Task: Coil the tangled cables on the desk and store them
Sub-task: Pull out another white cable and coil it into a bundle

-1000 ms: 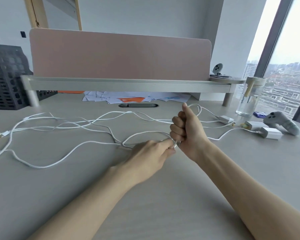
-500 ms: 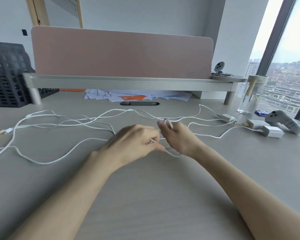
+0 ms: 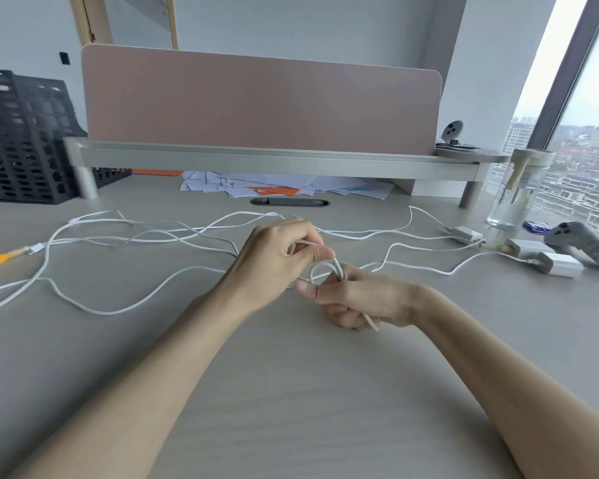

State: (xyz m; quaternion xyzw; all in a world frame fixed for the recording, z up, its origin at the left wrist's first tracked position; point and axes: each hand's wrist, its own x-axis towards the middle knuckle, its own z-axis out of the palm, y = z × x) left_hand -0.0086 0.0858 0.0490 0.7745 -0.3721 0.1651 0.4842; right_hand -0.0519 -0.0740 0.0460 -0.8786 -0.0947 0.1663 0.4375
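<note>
Though half-hidden in right hand (image 3: pixel 353 299), cable loop (image 3: pixel 338 267)

The left hand (image 3: pixel 277 257) pinches a white cable (image 3: pixel 338 268) between thumb and fingers, just above the right hand (image 3: pixel 357 299), which grips a small loop of it; a short end sticks out below that palm. More white cables (image 3: pixel 135 236) sprawl tangled across the grey desk (image 3: pixel 291 392). Two white chargers (image 3: pixel 561 266) and a grey controller (image 3: pixel 581 245) lie at the right, near a clear glass bottle (image 3: pixel 516 195). A black crate (image 3: pixel 21 140) stands at the left, and papers (image 3: pixel 274 188) lie under the shelf riser (image 3: pixel 256 160).
</note>
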